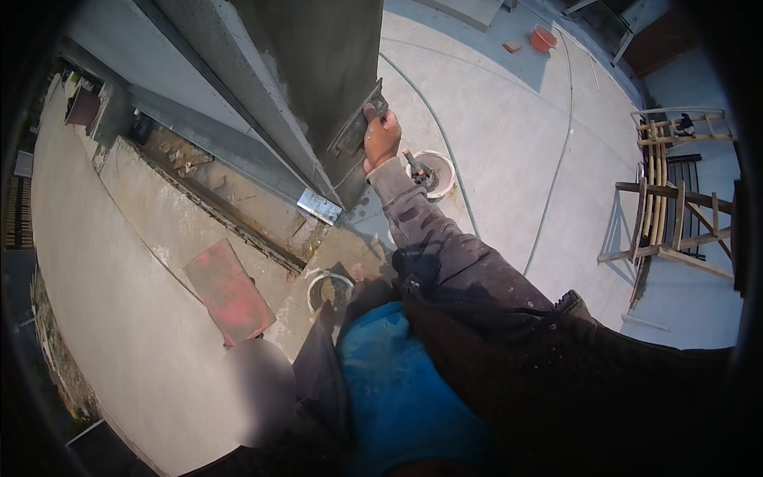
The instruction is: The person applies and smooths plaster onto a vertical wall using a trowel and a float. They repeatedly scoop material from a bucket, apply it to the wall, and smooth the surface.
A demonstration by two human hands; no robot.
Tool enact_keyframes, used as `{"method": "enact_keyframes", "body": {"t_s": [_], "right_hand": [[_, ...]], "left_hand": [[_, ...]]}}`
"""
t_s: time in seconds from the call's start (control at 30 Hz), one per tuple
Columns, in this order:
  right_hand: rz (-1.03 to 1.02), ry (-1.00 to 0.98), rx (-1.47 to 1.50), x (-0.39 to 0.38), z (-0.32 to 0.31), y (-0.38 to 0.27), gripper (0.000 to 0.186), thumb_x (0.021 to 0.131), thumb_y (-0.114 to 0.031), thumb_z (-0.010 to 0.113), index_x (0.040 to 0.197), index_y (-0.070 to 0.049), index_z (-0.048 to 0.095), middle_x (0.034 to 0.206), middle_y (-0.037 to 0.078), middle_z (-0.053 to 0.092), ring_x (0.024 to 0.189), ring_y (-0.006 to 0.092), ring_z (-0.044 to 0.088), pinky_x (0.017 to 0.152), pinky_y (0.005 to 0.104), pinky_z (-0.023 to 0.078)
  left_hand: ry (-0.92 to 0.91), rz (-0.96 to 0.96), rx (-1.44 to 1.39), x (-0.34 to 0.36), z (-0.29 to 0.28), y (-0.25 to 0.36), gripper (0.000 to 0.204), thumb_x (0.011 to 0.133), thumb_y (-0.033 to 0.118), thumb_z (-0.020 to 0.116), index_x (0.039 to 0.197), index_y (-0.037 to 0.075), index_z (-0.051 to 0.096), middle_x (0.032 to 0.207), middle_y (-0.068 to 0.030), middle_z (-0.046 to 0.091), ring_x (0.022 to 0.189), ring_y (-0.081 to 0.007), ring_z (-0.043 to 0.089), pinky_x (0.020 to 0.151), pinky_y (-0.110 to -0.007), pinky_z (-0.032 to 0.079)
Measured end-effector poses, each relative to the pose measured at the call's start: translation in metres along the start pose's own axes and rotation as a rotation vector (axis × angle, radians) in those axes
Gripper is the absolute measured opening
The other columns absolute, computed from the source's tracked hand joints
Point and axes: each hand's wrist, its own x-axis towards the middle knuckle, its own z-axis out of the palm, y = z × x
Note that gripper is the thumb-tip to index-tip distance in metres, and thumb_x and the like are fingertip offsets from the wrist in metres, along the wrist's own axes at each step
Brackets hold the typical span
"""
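Observation:
My right hand (382, 140) is closed round a grey, mortar-smeared plastering trowel (347, 137), its blade against the wet grey face of a column (330, 56) near the lower edge. At the lower left, a blurred patch covers my left hand (261, 389), so its fingers are hidden. A red rectangular plastering board (230, 292) extends from that hand, tilted over the pale floor, and appears to be held by it. A shiny metal plate (319, 207) sits at the column's foot.
Beyond my right wrist stands a white bucket (451, 176) with tools and mortar; another bucket (315, 288) is near my legs. A green hose (435, 119) crosses the floor. Left of the column runs a debris-filled trench (226, 191). A wooden trestle (675, 191) and red basin (543, 38) stand right.

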Motion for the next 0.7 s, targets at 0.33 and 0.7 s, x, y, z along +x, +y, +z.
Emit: {"method": "enact_keyframes", "body": {"t_s": [0.33,0.7], "right_hand": [[0.003,-0.022,-0.198,-0.053,0.039,0.018,0.036,0.094,-0.027,0.070,0.112,0.003,0.059,0.101,0.010,0.067,0.090,0.0162,0.062,0.079,0.0328,0.050],[0.089,0.044,0.035,0.071,0.001,0.004,0.024,0.095,-0.019,0.065,0.103,0.003,0.064,0.096,0.013,0.069,0.077,0.0242,0.068,0.072,0.0380,0.057]], "left_hand": [[-0.038,-0.203,0.076,-0.054,-0.181,-0.016,0.055,0.103,0.034,0.055,0.149,0.009,0.041,0.141,-0.0127,0.056,0.120,-0.0300,0.061,0.097,-0.043,0.054],[-0.037,-0.212,0.077,-0.045,-0.123,-0.030,0.051,0.104,0.038,0.053,0.145,0.008,0.045,0.134,-0.0125,0.060,0.117,-0.0296,0.062,0.096,-0.043,0.055]]}}
